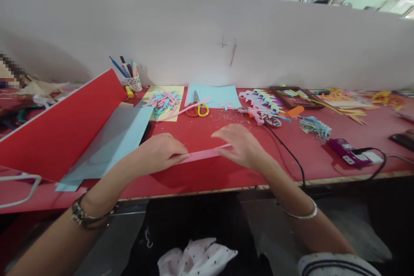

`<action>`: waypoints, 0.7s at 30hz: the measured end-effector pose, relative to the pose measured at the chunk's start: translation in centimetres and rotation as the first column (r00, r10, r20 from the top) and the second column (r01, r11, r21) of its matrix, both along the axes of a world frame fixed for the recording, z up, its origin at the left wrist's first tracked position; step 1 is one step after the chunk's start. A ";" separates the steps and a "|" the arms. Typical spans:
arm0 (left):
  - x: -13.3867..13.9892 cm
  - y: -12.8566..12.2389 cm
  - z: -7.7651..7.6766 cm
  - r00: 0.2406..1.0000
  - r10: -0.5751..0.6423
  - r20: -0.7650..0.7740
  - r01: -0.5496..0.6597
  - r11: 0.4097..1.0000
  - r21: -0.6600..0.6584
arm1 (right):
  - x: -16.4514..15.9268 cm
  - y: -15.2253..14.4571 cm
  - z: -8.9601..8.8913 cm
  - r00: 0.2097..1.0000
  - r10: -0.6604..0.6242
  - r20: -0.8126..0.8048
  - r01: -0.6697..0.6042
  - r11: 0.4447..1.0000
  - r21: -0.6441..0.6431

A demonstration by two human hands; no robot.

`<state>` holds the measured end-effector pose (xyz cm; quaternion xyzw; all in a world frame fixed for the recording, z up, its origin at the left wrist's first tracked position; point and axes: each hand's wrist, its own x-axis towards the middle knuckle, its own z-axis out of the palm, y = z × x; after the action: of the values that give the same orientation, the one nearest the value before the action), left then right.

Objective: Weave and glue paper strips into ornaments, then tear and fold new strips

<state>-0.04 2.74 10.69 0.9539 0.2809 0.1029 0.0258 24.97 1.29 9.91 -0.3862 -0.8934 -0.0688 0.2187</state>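
A pink paper strip (205, 154) stretches between my two hands, just above the red table near its front edge. My left hand (163, 151) is closed, pinching the strip's left end between thumb and fingers. At the other end my right hand (241, 144) has its fingers curved over the strip, with the thumb against it; its exact grip is partly hidden. Beyond my hands lie scissors (203, 110) with a yellow and an orange handle, beside a light blue paper sheet (213, 95). A pile of pink and blue paper pieces (166, 101) rests on yellow paper.
A red board (74, 125) leans at left over blue sheets (113, 138). A pen cup (134, 83) stands by the partition. Rightward are a pink glue gun (254, 114) with its cord, cut-paper garlands (261, 101), a brown tray (297, 97) and a purple power strip (349, 153).
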 end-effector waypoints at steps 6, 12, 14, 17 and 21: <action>1.7 -0.7 0.9 0.996 0.006 -0.091 0.003 0.995 0.100 | -3.5 -0.1 -0.1 0.983 0.158 0.093 -0.139 0.974 -0.179; 3.5 -0.7 0.1 0.999 0.004 -0.048 0.018 0.895 0.446 | -4.1 0.2 0.2 0.992 0.126 -0.003 -0.124 0.972 -0.199; 3.3 -0.5 0.0 0.998 -0.056 -0.003 0.049 0.852 0.520 | -4.1 0.1 0.5 0.985 0.156 -0.069 -0.168 0.957 -0.234; 2.1 0.0 0.0 0.996 -0.070 0.047 0.031 0.821 0.571 | -3.3 -0.1 1.2 0.969 0.155 -0.193 -0.209 0.930 -0.303; -1.6 0.7 -0.3 0.999 0.034 0.037 -0.049 0.812 0.581 | -0.7 0.0 1.7 0.955 0.014 -0.298 -0.144 0.896 -0.420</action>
<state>-1.63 3.42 10.44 0.9084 0.2563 0.1963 -0.2655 24.28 1.26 11.64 -0.3943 -0.8597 0.1991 0.2564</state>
